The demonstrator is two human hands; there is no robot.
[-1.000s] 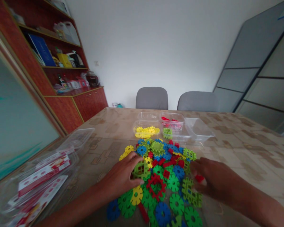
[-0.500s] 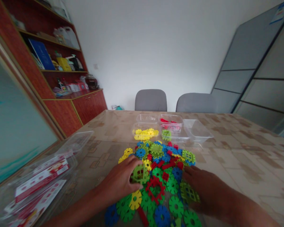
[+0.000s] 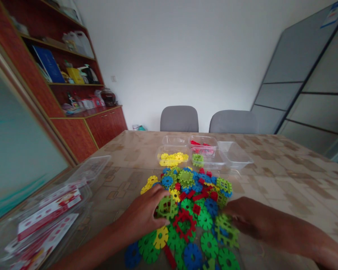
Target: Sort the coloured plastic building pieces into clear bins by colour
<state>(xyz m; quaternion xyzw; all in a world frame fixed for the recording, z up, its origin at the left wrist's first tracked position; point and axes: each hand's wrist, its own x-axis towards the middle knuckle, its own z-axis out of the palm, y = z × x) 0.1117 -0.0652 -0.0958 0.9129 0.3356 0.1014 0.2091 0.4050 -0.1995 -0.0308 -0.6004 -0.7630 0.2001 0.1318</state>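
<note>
Yellow tub: yellow discs massed in a clear tub, toward the far edge of the table.
Red tub: some red pieces in, beside the back-left tub.
Green tub: one lime piece at its left end.
Heap: by my eye, most pieces loose and mixed near the table's near edge; green discs, blue discs, red bits among them.
Left hand: thumb and fingers apart, curved round a lime lattice block.
Right hand: at a lime lattice piece; blurred, can't tell if pinching.
Left edge: lids, printed cards.
</note>
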